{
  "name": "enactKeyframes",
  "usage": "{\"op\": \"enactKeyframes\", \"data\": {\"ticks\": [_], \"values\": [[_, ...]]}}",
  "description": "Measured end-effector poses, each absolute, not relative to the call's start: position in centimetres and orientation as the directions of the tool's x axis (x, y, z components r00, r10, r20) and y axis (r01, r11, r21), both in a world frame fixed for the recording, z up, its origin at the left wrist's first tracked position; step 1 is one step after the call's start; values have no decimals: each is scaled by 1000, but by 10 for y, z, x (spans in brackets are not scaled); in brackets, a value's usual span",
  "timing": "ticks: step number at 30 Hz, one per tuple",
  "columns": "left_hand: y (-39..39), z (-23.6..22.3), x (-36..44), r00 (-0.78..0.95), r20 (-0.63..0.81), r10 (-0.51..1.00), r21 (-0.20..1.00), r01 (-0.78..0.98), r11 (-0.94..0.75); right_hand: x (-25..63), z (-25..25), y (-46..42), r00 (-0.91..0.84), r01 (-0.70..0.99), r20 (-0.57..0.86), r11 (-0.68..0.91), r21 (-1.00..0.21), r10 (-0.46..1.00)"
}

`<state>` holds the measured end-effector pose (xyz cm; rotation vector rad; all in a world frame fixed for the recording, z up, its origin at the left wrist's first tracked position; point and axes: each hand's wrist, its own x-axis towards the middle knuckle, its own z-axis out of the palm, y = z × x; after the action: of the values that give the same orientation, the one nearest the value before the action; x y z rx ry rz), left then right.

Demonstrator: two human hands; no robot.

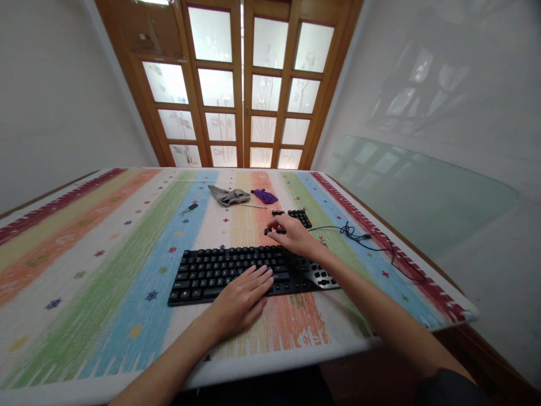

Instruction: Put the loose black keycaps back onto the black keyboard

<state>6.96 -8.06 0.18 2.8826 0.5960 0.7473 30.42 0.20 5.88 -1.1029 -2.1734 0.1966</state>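
Was worn on the head; looked forward and down across the table (127, 270) from its near edge; took in the keyboard (228, 266) close by; faced glazed doors (236, 84) beyond.

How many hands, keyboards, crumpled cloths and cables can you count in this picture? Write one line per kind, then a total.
Hands: 2 (left hand, right hand)
Keyboard: 1
Crumpled cloths: 2 (grey cloth, purple cloth)
Cable: 1
Total: 6
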Motion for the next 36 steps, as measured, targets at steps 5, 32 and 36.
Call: {"op": "enactKeyframes", "data": {"ticks": [5,32,36], "values": [[-81,3,70,728,519,449,252,371,-894,313,60,-58,-443,607,449,628,-487,776],[-86,11,95,690,505,518,307,418,-855,305,12,-110,-588,597,513,764,-246,625],[-85,9,96,695,499,517,300,422,-856,304,14,-111,-615,594,503,776,-211,607]]}}
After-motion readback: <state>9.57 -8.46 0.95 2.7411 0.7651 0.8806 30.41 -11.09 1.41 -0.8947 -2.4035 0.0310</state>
